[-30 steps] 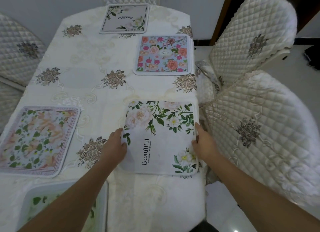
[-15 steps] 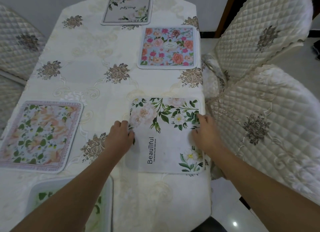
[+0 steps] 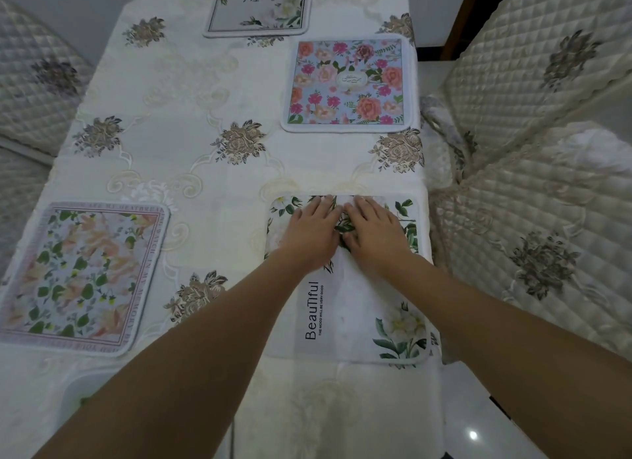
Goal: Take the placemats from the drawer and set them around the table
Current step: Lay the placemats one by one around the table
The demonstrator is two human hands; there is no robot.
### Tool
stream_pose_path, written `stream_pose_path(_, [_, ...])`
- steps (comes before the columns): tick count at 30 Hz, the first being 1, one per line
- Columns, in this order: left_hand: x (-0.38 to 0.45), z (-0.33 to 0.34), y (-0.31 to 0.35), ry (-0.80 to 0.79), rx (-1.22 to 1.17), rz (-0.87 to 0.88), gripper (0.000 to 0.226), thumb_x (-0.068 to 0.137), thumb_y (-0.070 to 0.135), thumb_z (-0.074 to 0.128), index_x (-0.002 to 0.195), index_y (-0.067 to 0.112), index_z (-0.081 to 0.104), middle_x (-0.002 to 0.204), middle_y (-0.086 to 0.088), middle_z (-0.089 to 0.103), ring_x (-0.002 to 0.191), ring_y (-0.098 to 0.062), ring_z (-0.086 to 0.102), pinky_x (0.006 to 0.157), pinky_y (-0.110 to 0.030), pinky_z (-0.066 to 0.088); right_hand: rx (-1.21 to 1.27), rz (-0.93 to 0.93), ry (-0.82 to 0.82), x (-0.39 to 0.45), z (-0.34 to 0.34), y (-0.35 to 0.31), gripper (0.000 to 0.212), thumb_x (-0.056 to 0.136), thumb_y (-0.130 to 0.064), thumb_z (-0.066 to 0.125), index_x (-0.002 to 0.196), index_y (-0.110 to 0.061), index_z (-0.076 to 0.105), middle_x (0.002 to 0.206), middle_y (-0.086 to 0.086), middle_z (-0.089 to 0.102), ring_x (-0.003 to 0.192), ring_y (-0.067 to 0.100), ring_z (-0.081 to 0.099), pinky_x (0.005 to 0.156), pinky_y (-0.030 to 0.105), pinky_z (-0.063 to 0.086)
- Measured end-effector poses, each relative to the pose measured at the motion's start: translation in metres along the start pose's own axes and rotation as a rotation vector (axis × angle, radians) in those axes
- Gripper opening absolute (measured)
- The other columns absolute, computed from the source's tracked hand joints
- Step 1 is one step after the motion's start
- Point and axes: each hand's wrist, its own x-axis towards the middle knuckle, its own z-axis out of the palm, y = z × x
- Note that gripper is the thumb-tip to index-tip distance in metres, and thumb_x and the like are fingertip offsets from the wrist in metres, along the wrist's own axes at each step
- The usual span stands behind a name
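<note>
Both hands lie flat, fingers straight, holding nothing — the left hand (image 3: 309,232) and right hand (image 3: 372,234) side by side, pressing the white leafy placemat (image 3: 345,308) at the bench (image 3: 191,144) edge. Farther off sit the peach placemat (image 3: 82,277), pink flower placemat (image 3: 349,84) and grey placemat (image 3: 260,8) — all well apart.

The white placemat (image 3: 345,308) beside the chair (image 3: 533,239) reads "BeauTiful" and, smaller, "THE MOOD WILL BE VERY GOOD". Lettering on the other mats is not clearly legible.

A cream embroidered tablecloth (image 3: 191,157) covers the dining table. Quilted chair covers (image 3: 533,82) flank it on both sides, above a glossy tiled floor (image 3: 478,421).
</note>
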Motion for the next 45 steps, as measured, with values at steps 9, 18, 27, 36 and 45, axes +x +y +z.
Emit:
stream_pose_path(9, [0.003, -0.004, -0.001, 0.013, 0.002, 0.019, 0.05, 0.103, 0.035, 0.032, 0.151, 0.021, 0.03, 0.16, -0.004, 0.022, 0.148, -0.024, 0.018, 0.115, -0.048, 0.028, -0.059, -0.018, -0.015, 0.005, -0.013, 0.002, 0.053, 0.099, -0.037, 0.041, 0.149, -0.021, 0.031, 0.157, 0.002, 0.026, 0.144, 0.023, 0.021, 0.112, 0.043, 0.023])
stream_pose_path(18, [-0.017, -0.009, -0.059, 0.092, -0.022, -0.07, 0.04, 0.1, 0.03, 0.04, 0.136, 0.016, 0.048, 0.136, -0.008, 0.048, 0.12, -0.029, 0.049, 0.081, -0.041, 0.048, -0.111, 0.12, 0.008, -0.03, -0.018, 0.051, 0.057, 0.102, -0.038, 0.033, 0.155, -0.024, 0.017, 0.162, -0.002, 0.014, 0.149, 0.018, 0.011, 0.12, 0.043, 0.006])
stream_pose_path(27, [-0.01, -0.018, -0.05, -0.009, 0.007, -0.146, 0.037, 0.1, 0.029, 0.037, 0.13, 0.011, 0.047, 0.134, -0.01, 0.046, 0.117, -0.029, 0.049, 0.082, -0.038, 0.043, -0.09, 0.103, -0.03, -0.019, -0.034, 0.045, 0.054, 0.101, -0.037, 0.035, 0.15, -0.015, 0.028, 0.158, 0.006, 0.024, 0.144, 0.024, 0.019, 0.116, 0.039, 0.017])
stream_pose_path(36, [-0.076, 0.018, -0.03, 0.178, -0.173, -0.118, 0.038, 0.094, 0.012, 0.047, 0.131, 0.011, 0.056, 0.14, -0.015, 0.049, 0.124, -0.035, 0.048, 0.096, -0.046, 0.046, -0.035, 0.132, -0.08, -0.068, -0.014, 0.035, 0.056, 0.1, -0.038, 0.034, 0.151, -0.017, 0.024, 0.161, 0.008, 0.014, 0.148, 0.024, 0.012, 0.118, 0.043, 0.02])
stream_pose_path(45, [-0.163, 0.054, 0.001, 0.211, -0.269, -0.121, 0.043, 0.092, 0.015, 0.047, 0.133, 0.012, 0.058, 0.143, -0.014, 0.049, 0.13, -0.032, 0.046, 0.103, -0.046, 0.047, 0.062, 0.17, -0.033, -0.168, 0.022, 0.011, 0.053, 0.102, -0.036, 0.038, 0.15, -0.016, 0.029, 0.161, 0.009, 0.016, 0.147, 0.025, 0.015, 0.117, 0.039, 0.021])
